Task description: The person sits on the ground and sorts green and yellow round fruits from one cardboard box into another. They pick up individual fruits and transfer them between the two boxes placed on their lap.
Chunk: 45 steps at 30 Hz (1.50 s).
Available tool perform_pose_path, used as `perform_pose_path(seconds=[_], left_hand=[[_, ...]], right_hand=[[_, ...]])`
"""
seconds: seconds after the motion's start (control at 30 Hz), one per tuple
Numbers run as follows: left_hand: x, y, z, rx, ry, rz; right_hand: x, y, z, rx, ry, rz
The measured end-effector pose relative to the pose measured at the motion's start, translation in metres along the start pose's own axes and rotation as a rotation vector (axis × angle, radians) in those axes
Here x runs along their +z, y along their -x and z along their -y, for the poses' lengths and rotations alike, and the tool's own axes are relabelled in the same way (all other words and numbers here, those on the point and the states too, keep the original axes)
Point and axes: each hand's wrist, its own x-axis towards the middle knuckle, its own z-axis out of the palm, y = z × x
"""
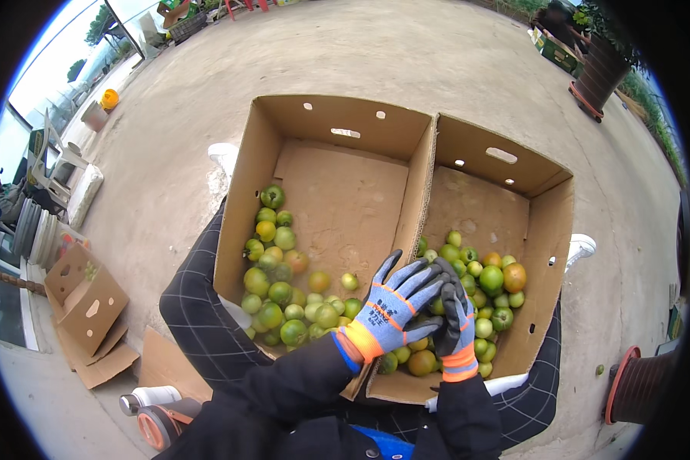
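Two cardboard boxes lie before me side by side on my lap. My left hand point(394, 305), in a blue and black work glove with an orange cuff, reaches across the shared wall, palm down. Its fingers meet my right hand point(457, 313), gloved alike, over the right box point(483, 195). Both palms are turned away, so whether anything is between them is hidden. Green tomatoes point(490, 279), a few turning orange, lie under and beside the hands. The left box point(345, 195) holds more green and orange tomatoes point(279, 292), gathered along its near and left sides.
A white bottle point(155, 398) and a dark jug with an orange lid point(161, 425) lie at lower left. Beyond them are a cut cardboard box point(86, 299) and a white chair point(57, 155). Large plant pots point(601, 75) stand at right; a person point(555, 26) is behind.
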Motion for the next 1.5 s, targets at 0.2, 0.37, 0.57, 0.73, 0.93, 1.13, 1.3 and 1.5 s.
perform_pose_path(seconds=[0.2, 0.37, 0.57, 0.73, 0.93, 1.13, 1.3, 1.5], left_hand=[[-0.009, 0.024, 0.099, -0.399, -0.194, 0.074], [0.021, 0.047, 0.124, -0.785, -0.508, 0.967], [0.052, 0.060, 0.135, -0.558, -0.683, 0.915], [0.033, 0.047, 0.134, -0.725, -0.564, 0.853], [-0.035, 0.004, 0.062, -0.460, 0.174, -0.044], [-0.017, -0.006, -0.007, -0.004, 0.082, -0.012], [-0.017, -0.005, 0.008, -0.066, 0.055, -0.150], [-0.033, 0.030, 0.106, -0.684, -0.297, 0.340]], right_hand=[[-0.009, 0.005, -0.039, 0.257, -0.526, -0.590], [-0.028, 0.010, -0.060, 0.180, -0.261, -0.837], [-0.004, 0.002, -0.024, 0.068, 0.021, -0.638], [0.003, 0.003, -0.009, 0.114, -0.151, -0.433], [0.004, 0.003, 0.002, 0.300, -0.531, -0.056], [0.006, 0.001, 0.008, 0.217, -0.500, 0.105], [0.002, 0.000, 0.008, 0.349, -0.453, -0.009], [-0.005, 0.003, -0.029, 0.210, -0.290, -0.514]])
